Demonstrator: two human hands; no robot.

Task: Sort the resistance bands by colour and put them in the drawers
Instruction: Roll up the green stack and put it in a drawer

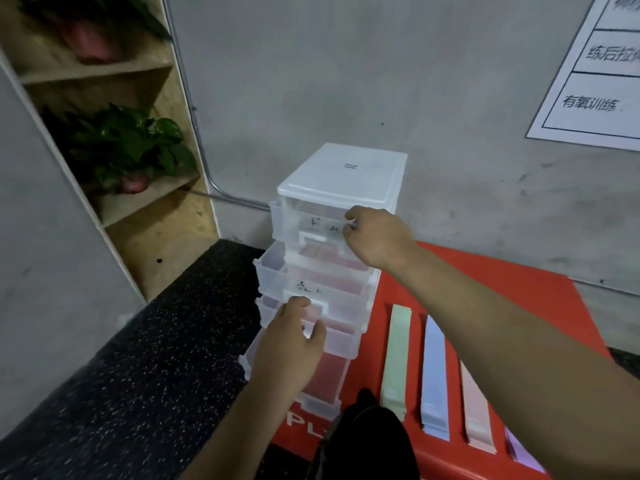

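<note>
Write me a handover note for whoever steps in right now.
Left hand: resting on the front of a lower drawer, holding nothing.
Right hand: fingers at the top drawer front, holding nothing.
Clear drawer unit stands on the red platform; lower drawers are pulled out.
Done: no bands visibly filed.
Left: green, blue, pink and purple bands lie on the platform.

Drawer tower [341, 174] hard against wall [450, 98]

purple band [523, 452] cropped, poster [595, 74] cropped
</note>
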